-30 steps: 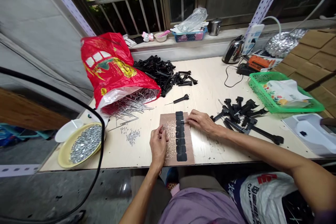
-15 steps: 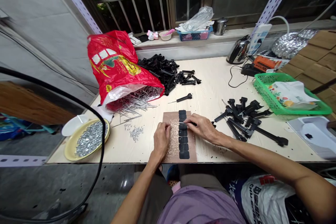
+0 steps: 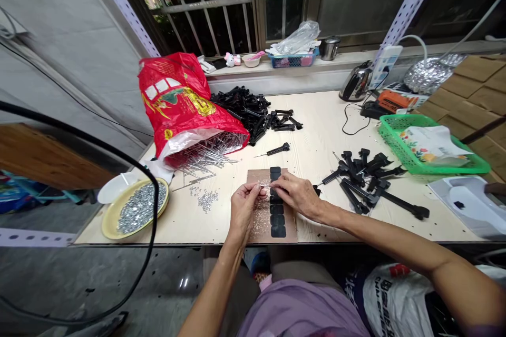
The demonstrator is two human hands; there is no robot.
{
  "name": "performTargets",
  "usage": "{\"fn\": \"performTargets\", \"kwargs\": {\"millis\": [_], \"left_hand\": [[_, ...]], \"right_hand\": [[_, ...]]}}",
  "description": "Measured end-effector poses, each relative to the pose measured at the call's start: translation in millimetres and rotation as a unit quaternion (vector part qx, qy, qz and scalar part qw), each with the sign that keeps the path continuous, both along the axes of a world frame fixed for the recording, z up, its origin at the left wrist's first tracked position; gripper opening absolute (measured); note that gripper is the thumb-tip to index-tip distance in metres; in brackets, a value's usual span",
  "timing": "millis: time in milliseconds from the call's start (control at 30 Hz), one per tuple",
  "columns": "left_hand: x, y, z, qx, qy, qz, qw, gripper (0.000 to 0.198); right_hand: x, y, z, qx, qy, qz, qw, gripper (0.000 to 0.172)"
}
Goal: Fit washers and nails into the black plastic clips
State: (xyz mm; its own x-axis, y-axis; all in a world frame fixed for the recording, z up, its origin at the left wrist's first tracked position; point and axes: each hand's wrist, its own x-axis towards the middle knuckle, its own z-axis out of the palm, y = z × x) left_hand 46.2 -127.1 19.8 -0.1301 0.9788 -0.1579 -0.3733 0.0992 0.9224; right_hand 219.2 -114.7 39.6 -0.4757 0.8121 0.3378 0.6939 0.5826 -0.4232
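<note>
Left hand (image 3: 244, 206) now nearer right hand (image 3: 300, 195), pin (image 3: 265, 187) in both fingertip-pinches, lengthwise sideways, tip leftward.

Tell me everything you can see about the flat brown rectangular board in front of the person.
The flat brown rectangular board, which looks like wood or card, lies on the pale wood-grain tabletop, its near edge about at the tabletop's front edge. A column of flat black round-cornered pieces runs down it, right of the middle, with tiny pale bits scattered to their left. The bare left hand and bare right hand partly hide its far half; whether they touch it is unclear.
</note>
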Motion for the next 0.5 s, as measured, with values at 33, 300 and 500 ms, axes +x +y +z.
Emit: {"fn": "performTargets", "kwargs": {"millis": [33,300,500], "left_hand": [[-0.2,-0.2,-0.6,0.011,0.014,0.003,1.0,0.026],[-2.7,0.2,-2.7,0.01,0.053,-0.028,0.998,0.03],[-4.0,-1.2,-0.3,-0.007,0.042,-0.067,0.997,0.028]], "right_hand": [[-0.1,-1.3,0.9,0.005,-0.007,-0.003,1.0,0.022],[-2.0,-6.8,4.2,0.062,-0.063,-0.019,0.996,0.024],[3.4,-7.3,7.8,0.149,-0.118,-0.016,0.982,0.02]]}}
